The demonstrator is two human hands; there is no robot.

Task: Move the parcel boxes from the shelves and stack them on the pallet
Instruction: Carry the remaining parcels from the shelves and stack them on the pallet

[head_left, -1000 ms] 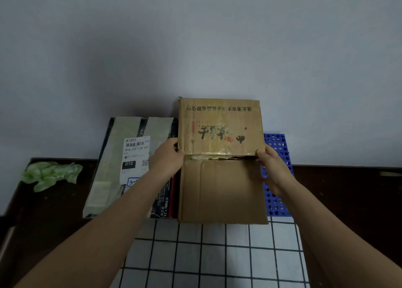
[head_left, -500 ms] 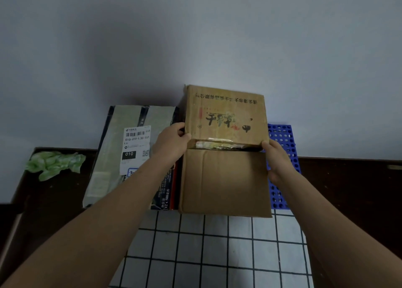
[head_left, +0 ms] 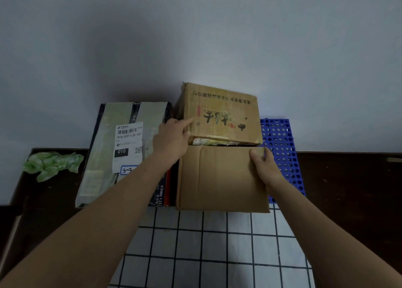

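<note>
The brown box (head_left: 219, 179) sits between the hands, on the blue pallet (head_left: 280, 140) I think. The right hand (head_left: 266, 166) grips its near flap's corner. The left hand (head_left: 171, 140) lays a straight forefinger (head_left: 187, 121) on the raised printed flap, grip unclear. Better to press both flaps flat, then let go. Print reads upside down; long axis seems toward the wall (head_left: 195, 37).

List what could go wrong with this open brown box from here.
1. The brown cardboard box is unsealed. Packets show in the gap between its flaps, so tilting it may spill them.
2. The right hand grips only the near flap's corner, which may bend or tear if the box is lifted by it.
3. The left hand sits where the box meets the taped parcel, so its fingers could get pinched.
</note>
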